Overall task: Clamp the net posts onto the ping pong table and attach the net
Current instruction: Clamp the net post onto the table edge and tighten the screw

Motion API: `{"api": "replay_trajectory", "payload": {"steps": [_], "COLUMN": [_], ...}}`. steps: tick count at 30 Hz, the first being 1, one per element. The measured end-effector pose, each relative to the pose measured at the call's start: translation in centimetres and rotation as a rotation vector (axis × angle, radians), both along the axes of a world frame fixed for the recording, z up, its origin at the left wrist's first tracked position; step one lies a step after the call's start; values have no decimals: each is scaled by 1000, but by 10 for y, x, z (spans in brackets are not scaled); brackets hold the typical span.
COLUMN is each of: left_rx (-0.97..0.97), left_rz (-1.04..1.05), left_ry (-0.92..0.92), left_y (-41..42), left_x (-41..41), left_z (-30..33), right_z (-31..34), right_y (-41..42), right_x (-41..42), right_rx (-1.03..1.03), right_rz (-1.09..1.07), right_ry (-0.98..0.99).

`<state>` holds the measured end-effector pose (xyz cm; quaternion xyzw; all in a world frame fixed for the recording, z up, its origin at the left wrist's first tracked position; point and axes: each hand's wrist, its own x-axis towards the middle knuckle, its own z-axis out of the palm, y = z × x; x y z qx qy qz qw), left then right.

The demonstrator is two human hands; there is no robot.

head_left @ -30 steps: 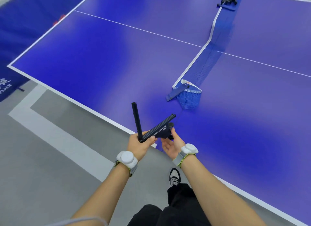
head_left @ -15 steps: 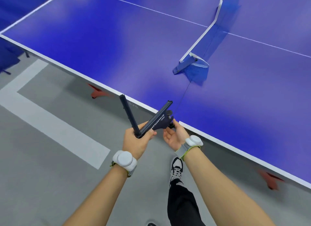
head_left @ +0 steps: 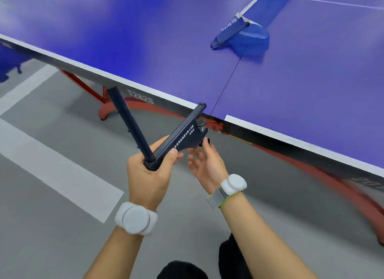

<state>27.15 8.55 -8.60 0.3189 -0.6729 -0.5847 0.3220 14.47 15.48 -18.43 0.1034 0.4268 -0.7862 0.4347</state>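
My left hand (head_left: 148, 174) grips the corner of a black net post clamp (head_left: 180, 133), its upright rod (head_left: 129, 120) tilted up and left. The clamp arm points at the near edge of the blue ping pong table (head_left: 145, 39), its tip close to the table's centre seam. My right hand (head_left: 206, 164) is under the clamp, fingertips pinching the black screw knob (head_left: 204, 142). The blue net (head_left: 249, 39) lies folded on the table top, its loose end bunched around a blue sleeve.
Red table legs (head_left: 97, 95) stand under the edge at left and a red curved frame runs along the right. The grey floor has a white painted band (head_left: 52, 164). My dark trousers show at the bottom.
The view has dropped and come closer to the table edge. The clamp has moved up to the edge near the centre seam. My right hand has stayed at the screw knob.
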Motion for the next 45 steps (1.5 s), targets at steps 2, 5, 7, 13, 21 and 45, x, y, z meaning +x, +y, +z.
{"api": "replay_trajectory", "payload": {"steps": [2, 5, 7, 13, 21, 45], "left_rx": [-23, -64, -106, -218, -256, -253], "left_rz": [-11, -19, -23, -26, -46, -37], "left_ry": [48, 127, 171, 272, 221, 152], "left_y": [0, 4, 1, -6, -8, 4], "left_x": [-1, -3, -4, -7, -14, -42], "left_z": [-13, -53, -61, -94, -82, -73], "right_z": [-11, -52, -58, -68, -60, -70], "right_y": [-4, -11, -16, -29, -28, -6], "right_x": [-5, -11, -16, -30, -37, -62], "right_rx": [-21, -94, -116, -128, -94, -150], "right_rz": [4, -4, -32, -98, -63, -185], "right_ry": [94, 224, 288, 437, 481, 614]}}
